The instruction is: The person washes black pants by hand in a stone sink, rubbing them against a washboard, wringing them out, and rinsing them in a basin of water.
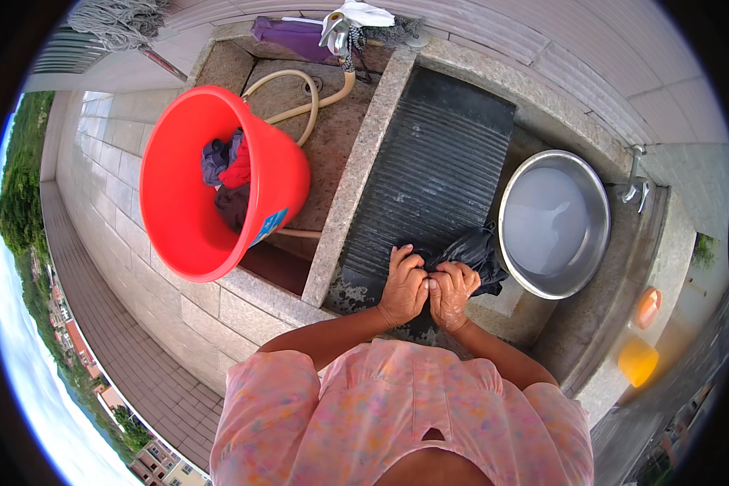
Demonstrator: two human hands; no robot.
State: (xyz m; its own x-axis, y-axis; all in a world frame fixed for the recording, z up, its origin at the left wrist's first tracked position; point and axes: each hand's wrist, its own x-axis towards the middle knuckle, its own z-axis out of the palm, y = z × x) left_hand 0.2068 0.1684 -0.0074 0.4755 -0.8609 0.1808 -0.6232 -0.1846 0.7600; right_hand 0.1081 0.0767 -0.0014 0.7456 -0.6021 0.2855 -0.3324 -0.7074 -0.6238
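Note:
Both of my hands meet over a dark wet cloth garment (471, 252) at the near end of a black ribbed washboard (440, 149). My left hand (405, 285) has its fingers curled over the cloth's left end. Close beside it, thumbs nearly touching, my right hand (452, 293) grips the same cloth, with some suds on its skin. The bulk of the garment spreads to the right, over the washboard's edge. Just right of it stands a round metal basin (598, 243) holding cloudy greyish water (544, 219).
A red plastic bucket (182, 200) with several clothes (234, 164) leans over the left sink compartment. A cream hose (340, 91) runs from the rear tap (335, 37). Another tap (635, 182) is at the right. A soap dish (648, 308) and a yellow object (638, 361) sit on the right ledge.

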